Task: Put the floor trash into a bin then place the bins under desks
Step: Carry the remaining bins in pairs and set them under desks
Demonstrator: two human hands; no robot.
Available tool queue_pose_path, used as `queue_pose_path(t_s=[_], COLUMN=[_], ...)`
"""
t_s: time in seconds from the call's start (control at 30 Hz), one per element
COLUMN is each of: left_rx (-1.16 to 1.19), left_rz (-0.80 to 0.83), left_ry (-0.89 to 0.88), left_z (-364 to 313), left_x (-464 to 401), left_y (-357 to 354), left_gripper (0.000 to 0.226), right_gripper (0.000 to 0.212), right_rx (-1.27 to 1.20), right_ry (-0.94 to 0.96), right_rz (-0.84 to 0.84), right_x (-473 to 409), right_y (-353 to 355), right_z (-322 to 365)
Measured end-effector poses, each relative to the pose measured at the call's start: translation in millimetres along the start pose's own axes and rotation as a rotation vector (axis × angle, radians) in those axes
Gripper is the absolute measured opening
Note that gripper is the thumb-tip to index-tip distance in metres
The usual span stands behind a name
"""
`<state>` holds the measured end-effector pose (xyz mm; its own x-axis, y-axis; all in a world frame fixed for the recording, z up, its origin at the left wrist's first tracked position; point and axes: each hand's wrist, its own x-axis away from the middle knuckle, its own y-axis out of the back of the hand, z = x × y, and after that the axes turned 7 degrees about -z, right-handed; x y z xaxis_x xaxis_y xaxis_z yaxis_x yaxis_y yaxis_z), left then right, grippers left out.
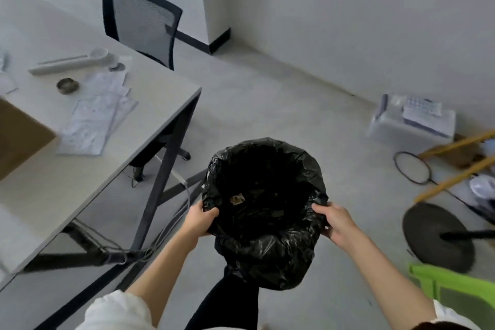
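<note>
Head view: tabletop [150, 94] fills the left of the frame, its open underside left of the black-lined bin [263, 211] at lower centre. Left hand [199, 220] and right hand [336, 225] each grip opposite rim edges; left is nearer the desk.

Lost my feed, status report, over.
Both hands, left and right, gripping black-lined bin rim. Bin held beside grey desk. Cables hanging at desk leg.
</note>
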<state>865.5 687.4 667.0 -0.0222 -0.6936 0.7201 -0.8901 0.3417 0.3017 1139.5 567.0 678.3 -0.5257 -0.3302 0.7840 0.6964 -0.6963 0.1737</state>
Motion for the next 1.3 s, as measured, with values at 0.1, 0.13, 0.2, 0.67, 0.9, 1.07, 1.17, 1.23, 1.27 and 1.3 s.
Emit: queue_pose_path(t_s=[0.1, 0.13, 0.2, 0.67, 0.9, 1.07, 1.17, 1.23, 1.27, 1.3], left_rx=[0.002, 0.005, 0.016, 0.23, 0.486, 0.452, 0.456, 0.495, 0.506, 0.519], left_rz=[-0.021, -0.023, -0.034, -0.256, -0.269, -0.3, -0.316, -0.36, -0.383, -0.398], left_ry=[0.05, 0.059, 0.081, 0.376, 0.593, 0.691, 0.762, 0.777, 0.784, 0.791], left_z=[-52.3, -66.6, -96.4, -174.7, -159.6, -102.7, -63.7, -41.9, -33.6, -24.0], left_x=[-62.4, -75.1, -101.5, -267.0, -407.6, -489.5, -528.2, -547.0, -552.8, -557.9], left_y=[-12.1, -15.8, -23.3, -99.5, -146.3, -166.3, -169.6, -167.3, -164.0, -160.7], left_gripper=[0.024, 0.025, 0.027, 0.053, 0.05, 0.053, 0.047, 0.045, 0.045, 0.045], right_gripper=[0.021, 0.02, 0.017, 0.018, 0.013, 0.027, 0.026, 0.025, 0.027, 0.03], right_rx=[0.024, 0.031, 0.052, 0.417, 0.588, 0.775, 0.988, 1.085, 1.104, 1.123], right_ry=[-0.039, -0.052, -0.072, -0.163, -0.013, 0.095, 0.236, 0.335, 0.346, 0.339], right_rz=[-0.003, 0.004, 0.006, 0.163, 0.243, 0.331, 0.351, 0.36, 0.384, 0.416], right_x=[-61.1, -73.9, -103.6, -322.7, -479.7, -578.5, -614.7, -627.3, -631.4, -635.0], right_y=[-28.4, -37.0, -53.1, -159.7, -237.3, -298.4, -328.3, -343.8, -351.0, -358.0], right_z=[55.9, 72.9, 110.5, 256.7, 273.4, 232.4, 198.2, 178.9, 169.9, 161.1])
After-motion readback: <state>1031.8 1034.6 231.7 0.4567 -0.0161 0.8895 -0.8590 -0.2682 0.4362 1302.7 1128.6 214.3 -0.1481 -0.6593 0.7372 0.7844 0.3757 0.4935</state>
